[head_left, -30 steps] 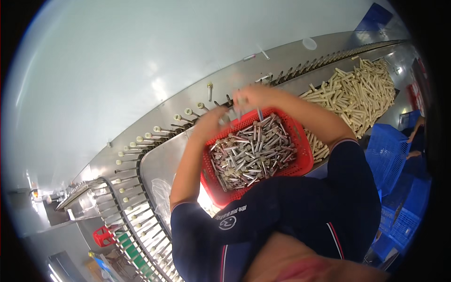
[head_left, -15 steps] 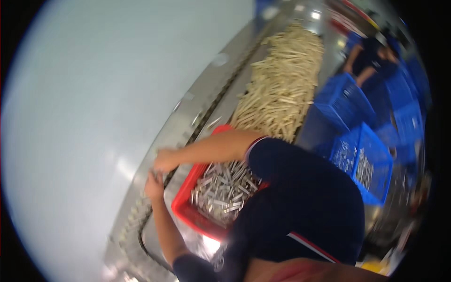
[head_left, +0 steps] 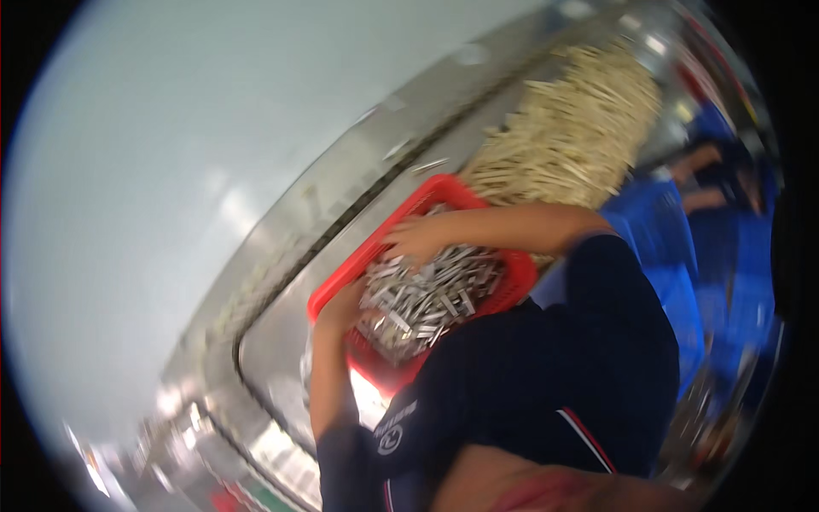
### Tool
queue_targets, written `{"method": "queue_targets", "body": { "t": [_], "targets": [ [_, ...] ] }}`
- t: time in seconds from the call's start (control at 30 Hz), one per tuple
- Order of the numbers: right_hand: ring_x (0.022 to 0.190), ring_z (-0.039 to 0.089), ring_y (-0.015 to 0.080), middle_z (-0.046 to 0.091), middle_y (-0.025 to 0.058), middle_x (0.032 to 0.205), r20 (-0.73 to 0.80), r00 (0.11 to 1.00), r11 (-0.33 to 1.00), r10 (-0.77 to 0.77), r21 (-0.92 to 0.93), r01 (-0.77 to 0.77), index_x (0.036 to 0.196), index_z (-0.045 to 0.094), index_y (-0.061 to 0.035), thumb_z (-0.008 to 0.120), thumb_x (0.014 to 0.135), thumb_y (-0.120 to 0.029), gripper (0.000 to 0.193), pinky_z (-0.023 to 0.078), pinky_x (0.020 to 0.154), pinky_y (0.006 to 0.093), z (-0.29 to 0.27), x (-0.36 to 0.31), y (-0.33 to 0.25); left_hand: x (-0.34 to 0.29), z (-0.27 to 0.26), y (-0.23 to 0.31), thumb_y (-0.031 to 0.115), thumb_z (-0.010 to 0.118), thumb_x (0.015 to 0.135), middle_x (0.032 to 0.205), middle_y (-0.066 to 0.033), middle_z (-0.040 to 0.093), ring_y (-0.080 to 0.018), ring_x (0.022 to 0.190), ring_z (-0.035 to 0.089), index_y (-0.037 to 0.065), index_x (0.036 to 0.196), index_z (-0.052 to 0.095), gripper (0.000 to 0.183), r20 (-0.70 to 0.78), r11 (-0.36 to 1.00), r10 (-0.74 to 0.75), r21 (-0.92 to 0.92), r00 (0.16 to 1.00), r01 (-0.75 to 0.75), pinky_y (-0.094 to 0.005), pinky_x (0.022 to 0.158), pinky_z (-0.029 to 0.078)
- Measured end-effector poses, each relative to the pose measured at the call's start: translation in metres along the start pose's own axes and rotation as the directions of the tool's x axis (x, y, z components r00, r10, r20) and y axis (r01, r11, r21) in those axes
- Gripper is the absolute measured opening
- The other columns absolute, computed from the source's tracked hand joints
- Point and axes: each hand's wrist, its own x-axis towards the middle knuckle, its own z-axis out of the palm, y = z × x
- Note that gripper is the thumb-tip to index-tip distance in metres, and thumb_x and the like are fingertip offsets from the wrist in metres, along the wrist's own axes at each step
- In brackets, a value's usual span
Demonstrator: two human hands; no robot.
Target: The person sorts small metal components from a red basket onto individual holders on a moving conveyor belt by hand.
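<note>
A pale factory wall is filling the left of a blurred, tilted view, with a curving stainless steel surface sweeping beneath it and a conveyor track running along its far edge. Against the person's dark blue shirt, a red plastic basket is sitting tipped, its open top heaped with small silver metal pieces and kept close to the body, apparently so both arms can reach in. The right hand is lying across the top of the heap near the basket's far rim, fingers curled down among the pieces; whether it is gripping any is too blurred to tell. The left hand is pressing at the basket's near left edge, seemingly steadying it, its grip likewise unclear. Just beyond the basket, a large pile of pale wooden sticks is spreading over the surface. Blue crates are standing to the right, where another person's arm is showing faintly.
</note>
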Motion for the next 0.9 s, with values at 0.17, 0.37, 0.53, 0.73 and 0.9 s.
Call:
{"method": "queue_targets", "body": {
  "t": [0.17,0.37,0.53,0.73,0.9],
  "targets": [
    [0.120,0.045,0.0357,0.049,0.0173,0.129,-0.303,0.945,0.974,0.125,0.219,-0.059,0.125,0.050,-0.0062,0.066,0.079,-0.036,0.057,0.037,0.099,0.0439,-0.023,0.067,-0.043,-0.085,-0.052,-0.039,0.023,0.077,0.069,0.110,-0.0201,0.059,-0.0363,0.105,0.056,0.002,0.111,0.058,0.050,-0.283,0.994,-0.105,-0.007,0.953,0.108,-0.0430,0.087,0.045],
    [0.103,0.053,0.0324,0.057,0.0129,0.110,-0.618,0.786,0.999,-0.021,-0.037,-0.003,0.115,0.055,-0.0083,0.069,0.075,-0.026,0.046,0.043,0.086,0.0436,-0.117,0.177,-0.093,-0.111,-0.142,-0.079,0.033,0.069,0.078,0.096,-0.0119,0.064,-0.0319,0.089,0.059,0.009,0.106,0.060,0.038,-0.817,0.813,0.380,0.518,0.433,0.265,-0.0413,0.076,0.048],
    [0.091,0.058,0.0315,0.062,0.0125,0.095,-0.461,0.885,0.988,0.057,-0.104,-0.118,0.101,0.056,-0.0104,0.068,0.076,-0.026,0.032,0.045,0.079,0.0433,-0.102,0.212,-0.097,-0.099,-0.121,-0.091,0.033,0.066,0.081,0.079,-0.0094,0.064,-0.0312,0.077,0.061,0.010,0.100,0.061,0.031,-0.745,0.849,0.312,0.497,0.590,0.179,-0.0414,0.065,0.049],
    [0.057,0.060,0.0284,0.058,0.0116,0.061,-0.605,0.732,0.925,0.313,0.370,-0.089,0.092,0.054,-0.0092,0.066,0.079,-0.028,0.026,0.045,0.051,0.0392,-0.147,0.182,-0.106,-0.109,-0.109,-0.079,0.029,0.066,0.082,0.066,-0.0127,0.060,-0.0312,0.057,0.059,0.007,0.080,0.059,0.023,-0.913,0.957,0.195,0.256,0.358,0.134,-0.0401,0.053,0.047],
    [0.081,0.062,0.0261,0.061,0.0135,0.082,-0.278,0.944,0.921,0.176,0.386,-0.058,0.106,0.054,-0.0080,0.072,0.074,-0.028,0.042,0.048,0.072,0.0408,-0.118,0.139,-0.146,-0.155,-0.139,-0.025,0.031,0.070,0.079,0.083,-0.0161,0.065,-0.0302,0.073,0.064,0.004,0.089,0.061,0.031,-0.696,1.000,-0.028,-0.019,0.717,0.021,-0.0393,0.063,0.049]
  ]
}}
